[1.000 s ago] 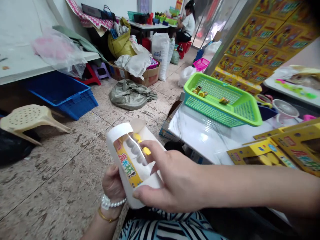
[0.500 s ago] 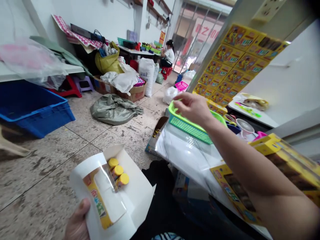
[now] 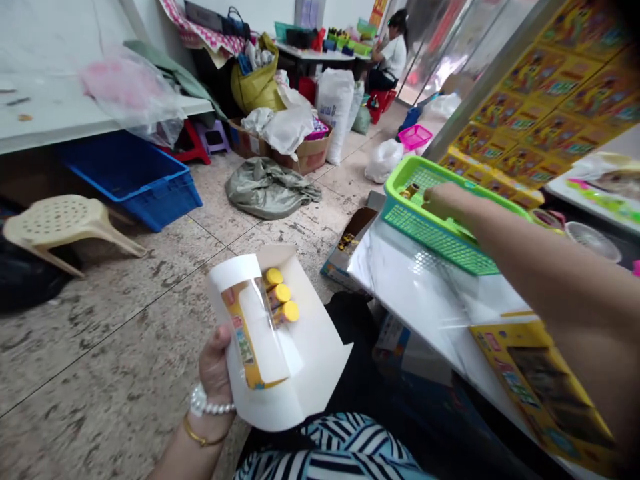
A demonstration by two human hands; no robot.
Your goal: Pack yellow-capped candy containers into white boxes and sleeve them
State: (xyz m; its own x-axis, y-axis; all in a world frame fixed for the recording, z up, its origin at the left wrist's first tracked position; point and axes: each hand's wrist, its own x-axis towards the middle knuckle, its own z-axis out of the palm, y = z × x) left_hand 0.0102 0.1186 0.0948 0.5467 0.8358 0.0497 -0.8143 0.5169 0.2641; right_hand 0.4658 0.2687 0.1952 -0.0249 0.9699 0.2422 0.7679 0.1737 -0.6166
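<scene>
My left hand (image 3: 216, 360) grips the edge of an unfolded white-backed cardboard box (image 3: 320, 333) with a clear window and yellow printing. Inside it three small yellow-capped tubs (image 3: 279, 295) lie in a row beside the window. On the right, my right hand (image 3: 443, 200) reaches down into a green plastic basket (image 3: 435, 243). Its fingertips are largely hidden there, so I cannot make out whether they hold anything. Close to these fingers, a small yellow-topped tub (image 3: 411, 191) lies in the basket.
A yellow windowed box (image 3: 530, 393) lies on the white table (image 3: 400, 280) under my right arm. Stacked yellow boxes (image 3: 545, 113) rise behind the basket. On the floor are a blue crate (image 3: 165, 193), a cream stool (image 3: 60, 223) and a grey-green sack (image 3: 270, 190). A person (image 3: 393, 57) sits far back.
My right hand has gone from above the basket's rim down into it. My left hand still holds the box with the three tubs. The view has shifted, bringing the stool into sight.
</scene>
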